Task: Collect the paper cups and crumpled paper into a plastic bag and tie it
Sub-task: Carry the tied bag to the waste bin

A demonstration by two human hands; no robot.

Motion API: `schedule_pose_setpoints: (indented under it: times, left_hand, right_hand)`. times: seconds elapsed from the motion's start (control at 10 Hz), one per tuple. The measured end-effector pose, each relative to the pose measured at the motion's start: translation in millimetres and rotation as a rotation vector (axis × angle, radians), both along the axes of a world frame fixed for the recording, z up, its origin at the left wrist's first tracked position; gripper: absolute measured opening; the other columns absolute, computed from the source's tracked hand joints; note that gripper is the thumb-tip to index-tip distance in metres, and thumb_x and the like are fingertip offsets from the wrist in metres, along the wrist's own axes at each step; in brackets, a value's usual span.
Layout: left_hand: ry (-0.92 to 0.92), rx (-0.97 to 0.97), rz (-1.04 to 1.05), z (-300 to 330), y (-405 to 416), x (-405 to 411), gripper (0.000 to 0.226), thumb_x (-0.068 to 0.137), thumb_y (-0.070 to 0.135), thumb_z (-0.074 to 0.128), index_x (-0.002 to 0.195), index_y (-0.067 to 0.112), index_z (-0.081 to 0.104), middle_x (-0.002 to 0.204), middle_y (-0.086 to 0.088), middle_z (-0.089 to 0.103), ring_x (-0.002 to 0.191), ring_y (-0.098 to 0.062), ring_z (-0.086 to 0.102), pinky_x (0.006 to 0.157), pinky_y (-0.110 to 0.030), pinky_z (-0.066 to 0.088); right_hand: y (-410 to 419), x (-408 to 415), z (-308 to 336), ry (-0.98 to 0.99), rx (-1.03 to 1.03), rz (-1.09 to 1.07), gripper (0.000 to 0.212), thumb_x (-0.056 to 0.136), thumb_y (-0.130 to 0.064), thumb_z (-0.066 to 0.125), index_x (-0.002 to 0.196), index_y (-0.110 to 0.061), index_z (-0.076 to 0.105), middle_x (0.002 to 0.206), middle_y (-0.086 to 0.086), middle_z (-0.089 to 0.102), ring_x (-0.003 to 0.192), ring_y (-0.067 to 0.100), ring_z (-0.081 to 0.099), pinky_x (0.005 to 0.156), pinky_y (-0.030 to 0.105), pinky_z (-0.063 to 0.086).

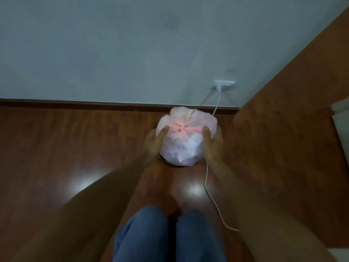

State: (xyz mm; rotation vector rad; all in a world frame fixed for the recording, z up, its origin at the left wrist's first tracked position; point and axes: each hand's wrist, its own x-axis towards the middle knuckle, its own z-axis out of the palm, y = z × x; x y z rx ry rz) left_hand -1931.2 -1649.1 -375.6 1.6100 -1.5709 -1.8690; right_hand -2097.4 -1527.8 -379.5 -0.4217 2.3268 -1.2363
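A full, pale pink plastic bag (186, 146) sits on the wooden floor near the wall, its top gathered into a tight pink knot (182, 128). White crumpled shapes show faintly through the plastic. My left hand (154, 142) presses against the bag's left side, thumb on top. My right hand (212, 142) holds the right side the same way. A dark round rim (166, 161) peeks out under the bag's lower left; what it belongs to is hidden.
A white cable (207, 184) runs from a wall socket (224, 84) down past the bag's right side and across the floor. A brown wooden panel (283, 110) stands on the right. My knees in blue jeans (170, 237) are at the bottom.
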Motion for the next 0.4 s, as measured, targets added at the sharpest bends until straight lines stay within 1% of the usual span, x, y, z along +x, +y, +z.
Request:
schedule_pose_setpoints:
  times: [0.1, 0.2, 0.3, 0.4]
  left_hand:
    - [-0.045, -0.012, -0.025, -54, -6, -12, 0.070, 0.087, 0.073, 0.058, 0.137, 0.024, 0.059, 0.140, 0.008, 0.058, 0.124, -0.017, 0.056, 0.108, -0.041, 0.044]
    - [-0.056, -0.053, -0.007, -88, -9, -19, 0.051, 0.091, 0.060, 0.064, 0.113, 0.014, 0.065, 0.112, 0.000, 0.066, 0.111, -0.023, 0.062, 0.090, -0.035, 0.048]
    - [-0.094, -0.052, -0.039, -92, -11, -20, 0.026, 0.096, 0.043, 0.067, 0.103, 0.019, 0.062, 0.085, 0.014, 0.050, 0.095, -0.019, 0.055, 0.093, -0.038, 0.047]
    - [-0.111, -0.070, -0.058, -79, -11, -22, 0.024, 0.096, 0.034, 0.070, 0.081, 0.032, 0.051, 0.080, 0.014, 0.047, 0.088, -0.017, 0.054, 0.096, -0.047, 0.049]
  right_hand:
    - [-4, -7, -53, -0.029, 0.035, 0.044, 0.066, 0.100, -0.051, 0.052, 0.155, -0.019, 0.035, 0.157, 0.003, 0.042, 0.144, 0.022, 0.039, 0.117, 0.030, 0.030]
    - [-7, -7, -82, -0.046, 0.043, 0.098, 0.061, 0.100, -0.054, 0.051, 0.149, -0.019, 0.045, 0.150, 0.003, 0.050, 0.138, 0.020, 0.046, 0.116, 0.039, 0.036]
    - [-6, -3, -89, -0.064, 0.038, 0.132, 0.053, 0.102, -0.054, 0.046, 0.143, -0.021, 0.052, 0.140, 0.002, 0.059, 0.127, 0.020, 0.055, 0.108, 0.043, 0.046]
    - [-6, 0, -76, -0.098, 0.120, 0.136, 0.051, 0.105, -0.045, 0.045, 0.146, -0.014, 0.049, 0.142, 0.008, 0.057, 0.128, 0.025, 0.054, 0.105, 0.039, 0.046]
